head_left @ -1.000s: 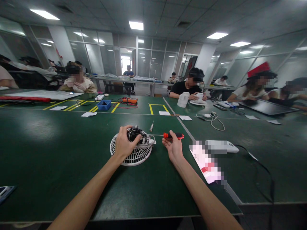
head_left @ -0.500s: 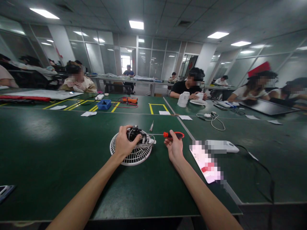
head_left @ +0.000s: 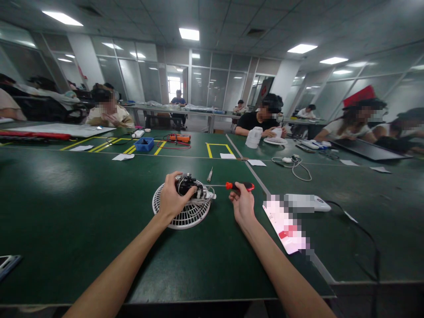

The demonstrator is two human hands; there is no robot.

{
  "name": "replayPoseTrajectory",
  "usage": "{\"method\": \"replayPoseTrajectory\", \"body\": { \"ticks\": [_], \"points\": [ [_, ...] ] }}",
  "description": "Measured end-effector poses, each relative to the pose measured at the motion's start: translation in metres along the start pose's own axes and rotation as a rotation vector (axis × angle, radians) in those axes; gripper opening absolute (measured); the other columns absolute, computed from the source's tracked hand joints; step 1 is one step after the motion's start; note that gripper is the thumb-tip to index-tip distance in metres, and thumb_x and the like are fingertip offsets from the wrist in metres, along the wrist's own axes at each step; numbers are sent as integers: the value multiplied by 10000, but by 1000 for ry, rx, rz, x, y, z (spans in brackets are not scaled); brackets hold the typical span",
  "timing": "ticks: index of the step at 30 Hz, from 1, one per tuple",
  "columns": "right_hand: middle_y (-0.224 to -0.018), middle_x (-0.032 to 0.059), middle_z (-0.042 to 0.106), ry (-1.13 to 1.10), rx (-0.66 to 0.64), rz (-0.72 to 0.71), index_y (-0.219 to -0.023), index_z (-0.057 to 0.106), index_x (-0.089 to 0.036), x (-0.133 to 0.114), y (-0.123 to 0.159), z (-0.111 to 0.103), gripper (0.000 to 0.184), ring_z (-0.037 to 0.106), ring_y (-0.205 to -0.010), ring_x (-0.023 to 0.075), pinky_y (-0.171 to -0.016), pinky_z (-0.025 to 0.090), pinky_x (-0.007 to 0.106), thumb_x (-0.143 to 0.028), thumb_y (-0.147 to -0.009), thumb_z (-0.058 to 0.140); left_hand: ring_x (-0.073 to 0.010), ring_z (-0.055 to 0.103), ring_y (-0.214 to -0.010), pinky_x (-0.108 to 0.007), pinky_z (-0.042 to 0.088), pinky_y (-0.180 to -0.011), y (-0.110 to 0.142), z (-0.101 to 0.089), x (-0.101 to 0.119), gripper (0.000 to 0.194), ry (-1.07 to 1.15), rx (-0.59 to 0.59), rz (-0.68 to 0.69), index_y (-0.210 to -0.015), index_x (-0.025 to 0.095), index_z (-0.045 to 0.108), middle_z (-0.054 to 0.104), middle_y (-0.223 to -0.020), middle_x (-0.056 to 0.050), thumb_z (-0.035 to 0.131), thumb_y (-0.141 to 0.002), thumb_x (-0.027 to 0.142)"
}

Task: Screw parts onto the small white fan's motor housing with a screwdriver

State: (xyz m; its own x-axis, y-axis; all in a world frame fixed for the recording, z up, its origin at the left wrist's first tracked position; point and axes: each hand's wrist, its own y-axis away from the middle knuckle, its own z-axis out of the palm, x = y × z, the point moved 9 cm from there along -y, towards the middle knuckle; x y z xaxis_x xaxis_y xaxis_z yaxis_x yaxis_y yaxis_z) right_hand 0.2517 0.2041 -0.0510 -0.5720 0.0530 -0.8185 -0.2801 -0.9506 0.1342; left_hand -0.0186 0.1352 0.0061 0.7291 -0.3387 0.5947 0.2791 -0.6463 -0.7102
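My left hand (head_left: pixel 172 194) is closed around a black fan motor (head_left: pixel 186 184), which sits on a round white fan grille (head_left: pixel 190 217) lying on the green table. White wires and a white connector (head_left: pixel 209 194) show at the motor's right side. In my right hand (head_left: pixel 243 204) is a screwdriver (head_left: pixel 243 186) with a red and black handle, held level. Its thin shaft points left toward the motor; whether the tip touches a screw is too small to tell. Just behind lies a small clear-handled screwdriver (head_left: pixel 210 175).
A lit phone (head_left: pixel 281 229) and a white power bank (head_left: pixel 306 202) with a black cable lie right of my right hand. Farther back are a blue bin (head_left: pixel 144 144), an orange meter (head_left: pixel 179 138) and a white cable (head_left: pixel 300 170). Across the table a person (head_left: pixel 256 121) handles white fan parts.
The screwdriver's handle has rolled in my right hand, and its fingers have shifted slightly. My left hand and the motor stay in place.
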Motion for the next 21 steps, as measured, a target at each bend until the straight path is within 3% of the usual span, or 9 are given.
{"method": "replayPoseTrajectory", "body": {
  "ticks": [4,8,12,16,21],
  "points": [
    [-540,-82,587,25,-34,-5,-722,512,-222,1,1,4,445,434,-421,60,-412,364,181,-345,-597,920,-246,665,-966,-409,548,-833,2,-1,-3,647,-5,17,-12,-1295,228,519,642,-1116,-70,821,-767,449],
    [-650,-48,667,21,-24,26,-775,566,-219,4,2,2,385,588,-532,106,-472,453,205,-363,-624,891,-250,673,-966,-403,551,-821,2,-1,-2,639,-13,23,-2,-1292,231,522,649,-1104,-71,818,-770,450],
    [-717,-54,686,-29,-55,13,-752,580,-216,2,1,3,247,671,-671,131,-605,561,244,-219,-614,785,-249,677,-967,-405,554,-826,2,-1,-1,623,-12,20,1,-1286,231,524,651,-1097,-71,811,-778,450],
    [-642,-61,659,-5,-45,-6,-743,587,-210,1,1,2,253,630,-596,112,-540,511,208,-173,-583,780,-243,676,-949,-403,555,-819,2,-2,0,616,-13,22,5,-1277,233,528,650,-1090,-68,812,-777,454],
    [-554,-77,607,45,-66,-22,-744,572,-212,0,2,6,395,481,-456,70,-441,404,184,-280,-558,915,-240,677,-943,-400,553,-818,2,-1,-1,610,-8,20,6,-1277,232,530,651,-1096,-70,805,-783,461]
  ]
}}
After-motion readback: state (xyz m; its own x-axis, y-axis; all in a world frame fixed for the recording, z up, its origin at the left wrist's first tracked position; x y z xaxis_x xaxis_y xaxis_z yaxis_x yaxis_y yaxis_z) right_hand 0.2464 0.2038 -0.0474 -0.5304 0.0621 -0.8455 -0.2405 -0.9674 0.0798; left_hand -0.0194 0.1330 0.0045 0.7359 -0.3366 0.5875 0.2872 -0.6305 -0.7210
